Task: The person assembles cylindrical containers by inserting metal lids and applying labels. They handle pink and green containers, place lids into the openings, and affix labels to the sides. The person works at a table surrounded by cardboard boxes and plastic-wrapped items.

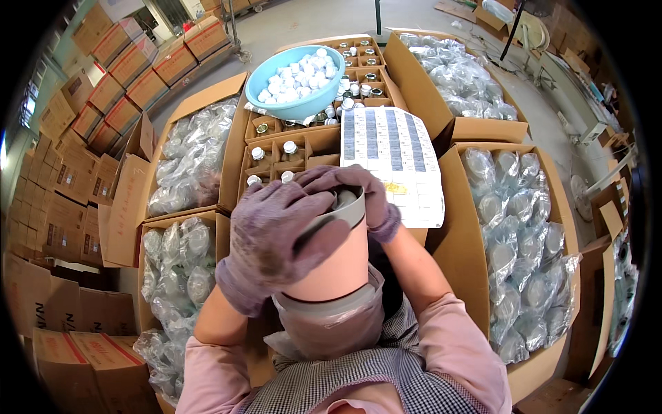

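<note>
Blue basin (pixel 303 112) of white caps (pixel 300 77) and printed sheet (pixel 386 155) partly cover the bottle carton (pixel 321 142) ahead; cartons (pixel 458 241) of bagged goods (pixel 520 238) flank both sides. Pink tube (pixel 338 265) before the torso, between the hands: left hand (pixel 265 238) spread over it, blurred; right hand (pixel 374 196) curled at its far rim, grip unclear.

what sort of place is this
Probably a packing area in a warehouse or workshop: stacked cartons, open boxes of plastic-wrapped goods, and a blue basin full of white caps.
</note>
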Motion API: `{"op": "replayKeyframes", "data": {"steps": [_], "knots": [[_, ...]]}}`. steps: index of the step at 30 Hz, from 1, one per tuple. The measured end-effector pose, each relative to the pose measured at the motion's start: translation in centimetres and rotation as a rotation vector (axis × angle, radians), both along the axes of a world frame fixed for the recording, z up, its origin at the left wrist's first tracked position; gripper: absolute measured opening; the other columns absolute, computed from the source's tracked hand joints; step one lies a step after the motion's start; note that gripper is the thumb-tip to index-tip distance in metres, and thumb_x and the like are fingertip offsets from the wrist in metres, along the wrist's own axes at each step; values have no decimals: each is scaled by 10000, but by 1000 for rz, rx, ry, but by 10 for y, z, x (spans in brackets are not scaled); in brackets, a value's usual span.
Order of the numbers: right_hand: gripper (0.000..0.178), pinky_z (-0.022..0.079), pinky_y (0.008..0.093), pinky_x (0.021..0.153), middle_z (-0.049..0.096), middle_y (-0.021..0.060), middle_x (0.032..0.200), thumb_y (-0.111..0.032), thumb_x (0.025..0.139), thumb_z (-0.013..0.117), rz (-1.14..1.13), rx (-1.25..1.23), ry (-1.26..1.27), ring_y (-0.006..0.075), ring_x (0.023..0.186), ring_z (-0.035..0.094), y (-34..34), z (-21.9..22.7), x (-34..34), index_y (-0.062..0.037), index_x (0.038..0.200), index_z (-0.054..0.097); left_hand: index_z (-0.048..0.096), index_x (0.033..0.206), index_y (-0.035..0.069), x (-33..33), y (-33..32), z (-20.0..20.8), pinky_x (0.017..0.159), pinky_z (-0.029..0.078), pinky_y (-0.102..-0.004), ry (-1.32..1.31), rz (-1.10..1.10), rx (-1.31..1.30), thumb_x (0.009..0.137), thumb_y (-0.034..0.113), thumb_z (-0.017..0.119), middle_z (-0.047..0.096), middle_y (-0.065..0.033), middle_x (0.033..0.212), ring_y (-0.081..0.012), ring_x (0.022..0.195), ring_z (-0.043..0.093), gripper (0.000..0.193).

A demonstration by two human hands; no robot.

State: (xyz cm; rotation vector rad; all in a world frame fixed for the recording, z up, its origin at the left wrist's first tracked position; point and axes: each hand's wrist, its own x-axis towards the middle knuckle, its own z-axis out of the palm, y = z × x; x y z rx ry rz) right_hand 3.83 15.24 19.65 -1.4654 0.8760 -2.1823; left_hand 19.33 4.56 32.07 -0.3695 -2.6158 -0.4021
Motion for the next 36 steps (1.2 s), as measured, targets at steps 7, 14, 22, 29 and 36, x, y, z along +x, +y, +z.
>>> {"op": "replayKeyframes", "data": {"steps": [7,14,22,29,36], "knots": [[328,551,399,861,725,176,1075,-190,920,523,-630,276,661,360,997,694,45,38,29,35,1105,673,764,1077,-5,-20,-61,-56,984,457,-448,-31,-493,675,759,272,656,701,-150,951,-287,947,648,436],[210,546,375,803,724,160,950,-155,943,600,-743,550,573,315,895,705,50,68,67,29,990,689,767,1042,-29,-29,-77,-89,1108,341,-530,-3,-658,870,855,323,631,703,-155,1028,-304,1039,634,421],[488,496,407,980,715,188,1113,-381,969,479,-276,223,258,329,1077,671,42,47,8,26,1119,701,711,1000,-49,4,-27,-19,965,467,-378,-74,-190,596,824,60,677,694,-175,1038,-322,1093,631,210],[510,506,365,917,719,198,1059,-447,939,569,-278,626,108,251,1014,677,54,54,41,9,1098,735,752,934,-35,-4,-32,-73,979,468,-456,109,-318,885,902,311,613,728,-165,956,-337,1035,641,374],[498,512,331,950,723,167,1139,-376,960,554,-482,832,277,221,1035,692,64,93,63,8,1257,664,721,1000,-51,-30,-63,-111,1091,376,-510,55,-680,1108,993,324,477,693,-208,1070,-384,1187,571,447]]}}
